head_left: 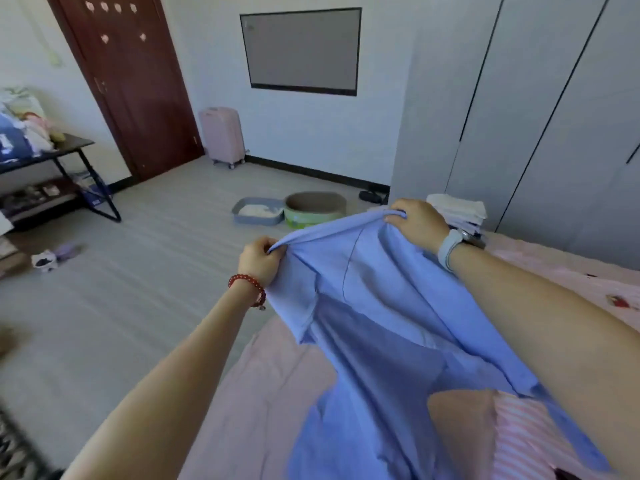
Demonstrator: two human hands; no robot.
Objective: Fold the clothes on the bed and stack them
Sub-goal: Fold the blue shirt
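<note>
Bedroom, pink bed (263,393) at near right; blue shirt (374,306) was held up over it by both hands.

Left hand (259,261), red bead bracelet (246,284) on the wrist, gripped one bunched corner of the shirt's top edge; right hand (417,221), with a wristwatch (450,249), gripped the other. Fabric hung down onto the bed, next to a pink striped garment (519,441) at near right. Folded stack of clothes (457,209) sat at the bed's far end, just beyond the right hand.
</note>
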